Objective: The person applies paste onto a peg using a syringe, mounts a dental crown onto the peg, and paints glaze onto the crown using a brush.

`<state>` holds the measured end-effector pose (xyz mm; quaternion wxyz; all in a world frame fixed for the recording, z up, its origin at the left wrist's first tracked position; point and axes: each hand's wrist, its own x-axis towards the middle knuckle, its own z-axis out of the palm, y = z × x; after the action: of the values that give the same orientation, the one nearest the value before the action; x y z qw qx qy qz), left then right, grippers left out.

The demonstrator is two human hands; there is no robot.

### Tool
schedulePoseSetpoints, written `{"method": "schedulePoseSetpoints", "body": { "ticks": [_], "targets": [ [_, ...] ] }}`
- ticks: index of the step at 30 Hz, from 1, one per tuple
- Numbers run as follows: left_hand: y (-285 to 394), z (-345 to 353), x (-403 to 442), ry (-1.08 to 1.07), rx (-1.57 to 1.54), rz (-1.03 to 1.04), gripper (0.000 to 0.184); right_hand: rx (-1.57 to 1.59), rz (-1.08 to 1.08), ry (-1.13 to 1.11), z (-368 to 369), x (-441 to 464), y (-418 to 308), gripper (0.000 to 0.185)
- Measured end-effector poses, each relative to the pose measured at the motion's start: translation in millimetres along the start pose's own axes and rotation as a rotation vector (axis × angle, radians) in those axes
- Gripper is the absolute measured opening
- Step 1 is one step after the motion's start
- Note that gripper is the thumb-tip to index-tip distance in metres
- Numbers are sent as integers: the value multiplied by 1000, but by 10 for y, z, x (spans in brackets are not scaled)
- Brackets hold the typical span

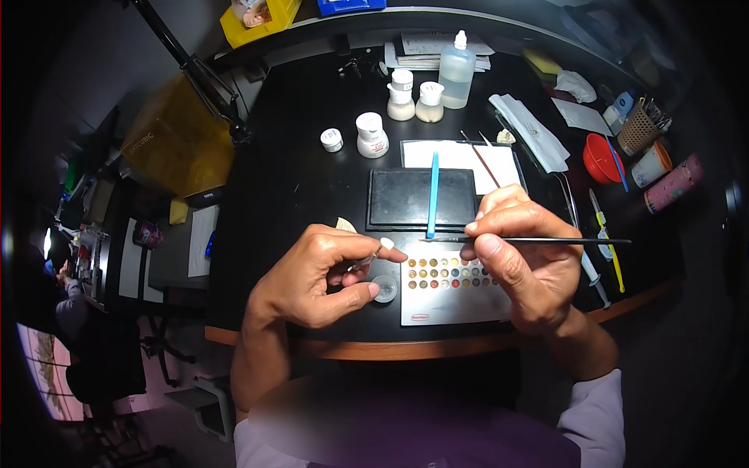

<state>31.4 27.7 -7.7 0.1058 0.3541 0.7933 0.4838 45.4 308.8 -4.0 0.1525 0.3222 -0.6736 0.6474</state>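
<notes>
My left hand [324, 277] holds a small metal clamp [364, 263] with a white tooth-shaped piece [387, 243] at its end. In my right hand [524, 261] is a thin dark brush [562, 240], held level, its tip pointing left toward the white piece and apart from it. Beneath the hands lies a pale palette [456, 310] with rows of coloured round wells, partly covered by my right hand. A small clear cup [385, 288] stands by my left thumb. Behind the palette, a blue stick [434, 195] lies across a black rectangular box [390, 197].
White-capped jars [372, 136] and a clear bottle [456, 74] stand toward the back. At the right are a red bowl [603, 158], a mesh holder [641, 129], a yellow-handled tool [615, 257] and tweezers. A person's sleeve [72, 308] shows at the far left.
</notes>
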Motion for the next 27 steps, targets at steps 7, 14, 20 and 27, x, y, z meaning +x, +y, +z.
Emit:
{"method": "schedulePoseSetpoints", "body": {
  "ticks": [7,14,20,27],
  "targets": [
    [49,233,24,32,-7,72,52,79,-100,116,-25,-81,157,15],
    [28,475,49,155,136,221,51,225,-64,91,85,-210,180,19],
    [-3,518,42,204,198,221,50,339,40,71,179,-222,161,15],
    [15,478,47,180,115,184,55,394,-5,46,206,-235,194,18]
  ]
}}
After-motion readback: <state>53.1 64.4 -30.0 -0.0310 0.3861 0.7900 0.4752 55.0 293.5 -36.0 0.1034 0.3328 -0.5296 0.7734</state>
